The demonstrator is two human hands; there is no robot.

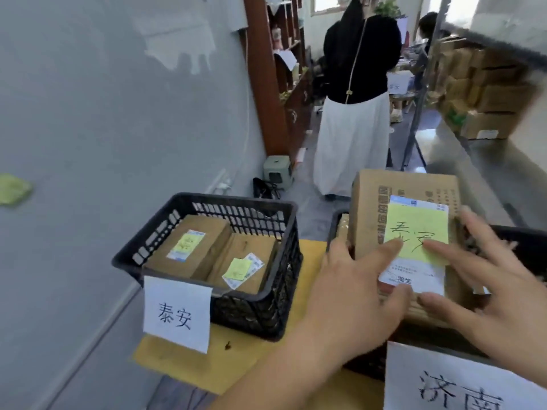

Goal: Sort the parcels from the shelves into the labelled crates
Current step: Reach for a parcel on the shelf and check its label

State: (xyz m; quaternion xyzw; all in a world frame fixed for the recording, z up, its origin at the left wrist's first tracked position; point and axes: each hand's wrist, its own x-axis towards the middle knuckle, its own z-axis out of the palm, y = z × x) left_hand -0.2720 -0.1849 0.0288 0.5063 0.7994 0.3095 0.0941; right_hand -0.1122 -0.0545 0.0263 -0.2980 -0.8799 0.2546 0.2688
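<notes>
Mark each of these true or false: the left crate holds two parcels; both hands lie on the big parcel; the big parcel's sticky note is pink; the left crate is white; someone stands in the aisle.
1. The left crate holds two parcels. True.
2. The left hand and right hand both lie on the big parcel. True.
3. The sticky note is pink. False: it is yellow-green.
4. The left crate is white. False: it is black; only its paper label is white.
5. A person stands in the aisle. True.
</notes>
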